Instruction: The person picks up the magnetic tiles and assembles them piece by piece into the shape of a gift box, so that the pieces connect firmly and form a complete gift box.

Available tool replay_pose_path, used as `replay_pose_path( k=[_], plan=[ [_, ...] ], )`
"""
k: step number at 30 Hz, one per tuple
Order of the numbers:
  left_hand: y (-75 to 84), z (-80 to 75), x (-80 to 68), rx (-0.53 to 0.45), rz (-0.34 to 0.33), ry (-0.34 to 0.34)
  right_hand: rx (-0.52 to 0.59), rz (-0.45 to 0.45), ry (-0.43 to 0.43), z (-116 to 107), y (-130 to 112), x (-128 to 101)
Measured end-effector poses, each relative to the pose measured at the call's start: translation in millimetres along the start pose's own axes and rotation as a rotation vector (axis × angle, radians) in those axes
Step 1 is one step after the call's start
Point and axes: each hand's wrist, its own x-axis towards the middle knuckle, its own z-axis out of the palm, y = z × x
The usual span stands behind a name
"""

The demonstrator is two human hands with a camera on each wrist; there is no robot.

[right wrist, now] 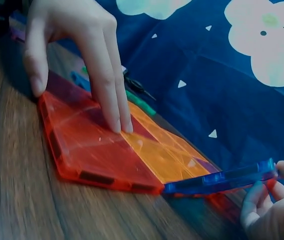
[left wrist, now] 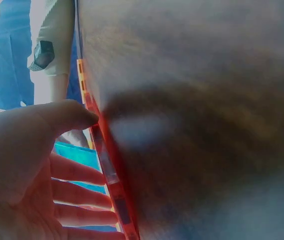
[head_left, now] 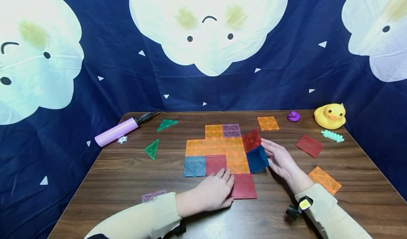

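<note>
Several translucent magnetic tiles lie joined flat on the wooden table, among them orange tiles point(head_left: 213, 147), a light blue tile point(head_left: 194, 166) and a red tile point(head_left: 215, 163). My left hand point(head_left: 211, 191) rests with its fingertips on this patch, its thumb at the corner of the nearest red tile point(head_left: 245, 186). On the patch's right side a dark blue tile point(right wrist: 216, 177) slants upward, its outer edge pinched between thumb and fingers of my right hand point(head_left: 279, 157). Behind it, another red tile point(head_left: 252, 140) also tilts up, close to the right fingertips.
Loose tiles surround the patch: green triangles point(head_left: 152, 149) on the left, a red tile point(head_left: 310, 146) and an orange tile point(head_left: 325, 180) on the right. A purple hand pump point(head_left: 117, 131) lies back left. A yellow duck point(head_left: 330, 116) and small purple duck point(head_left: 293, 116) stand back right.
</note>
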Motion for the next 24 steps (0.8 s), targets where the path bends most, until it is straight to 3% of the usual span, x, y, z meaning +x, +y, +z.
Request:
replay_pose_path(
  k=[8,16,24],
  plan=[
    [-4.0,-5.5,1.7,-0.043,0.014,-0.037,0.065,0.015,-0.010,10.1,5.0,6.8],
    [-12.2,-11.3,1.6,-0.144,-0.004,-0.094,-0.004,-0.029,0.011,19.9,13.1,13.9],
    [-16.6,-18.9,1.4,-0.223,0.025,-0.043,-0.066,-0.067,0.046,29.1,18.6,14.9]
  ],
)
